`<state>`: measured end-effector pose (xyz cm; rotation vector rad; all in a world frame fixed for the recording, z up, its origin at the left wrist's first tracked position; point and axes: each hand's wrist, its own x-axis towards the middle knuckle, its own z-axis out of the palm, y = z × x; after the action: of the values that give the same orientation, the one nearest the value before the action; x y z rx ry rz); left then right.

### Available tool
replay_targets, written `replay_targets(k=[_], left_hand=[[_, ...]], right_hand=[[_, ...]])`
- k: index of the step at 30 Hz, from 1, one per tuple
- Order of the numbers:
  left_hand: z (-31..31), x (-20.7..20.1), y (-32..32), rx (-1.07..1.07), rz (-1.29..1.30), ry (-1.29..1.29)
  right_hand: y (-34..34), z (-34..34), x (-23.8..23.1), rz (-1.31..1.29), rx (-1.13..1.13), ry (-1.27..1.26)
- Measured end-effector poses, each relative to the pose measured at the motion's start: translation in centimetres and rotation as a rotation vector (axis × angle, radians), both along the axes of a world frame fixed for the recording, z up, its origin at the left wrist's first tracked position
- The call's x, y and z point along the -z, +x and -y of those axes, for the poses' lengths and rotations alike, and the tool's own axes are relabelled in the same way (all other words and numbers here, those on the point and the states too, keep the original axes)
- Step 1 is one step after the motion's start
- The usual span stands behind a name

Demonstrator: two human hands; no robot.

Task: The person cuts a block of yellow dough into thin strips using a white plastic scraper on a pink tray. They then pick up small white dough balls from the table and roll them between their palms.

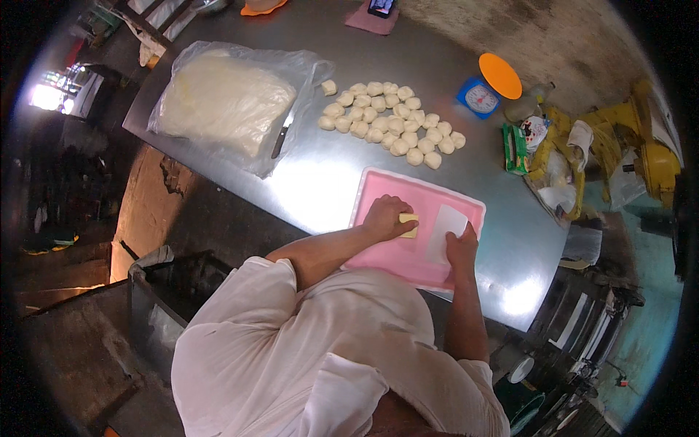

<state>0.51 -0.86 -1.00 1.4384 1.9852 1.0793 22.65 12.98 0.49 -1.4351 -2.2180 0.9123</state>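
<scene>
White shirt [255, 357] fills the foreground. I find the right hand [461, 246] nearly closed, pinching a white sheet [446, 227] by its right edge; the left hand [388, 218] curls round a pale-yellow block [409, 226] in the pink tray [427, 205], just left of the sheet, visible length running near to far. Beyond, print on the green box [515, 151] and blue scale [478, 100]: illegible to me.

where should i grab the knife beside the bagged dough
Take the knife by its dark handle, probably coming from the near side: the handle points toward the wearer, while the blade points away.
</scene>
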Motion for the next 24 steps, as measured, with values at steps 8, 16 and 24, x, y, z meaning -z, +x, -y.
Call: replay_targets(k=[8,16,24], left_hand=[[0.1,-1.0,-0.1,0.003,0.025,-0.094],[-0.1,-1.0,-0.1,-0.004,0.012,-0.119],[-0.1,-0.8,-0.3,0.009,0.039,-0.104]], right_hand=[[-0.1,-0.3,-0.2,0.051,-0.029,-0.063],[0.0,-0.5,-0.8,0.124,-0.100,-0.157],[-0.6,-0.1,-1.9,0.075,-0.007,-0.145]])
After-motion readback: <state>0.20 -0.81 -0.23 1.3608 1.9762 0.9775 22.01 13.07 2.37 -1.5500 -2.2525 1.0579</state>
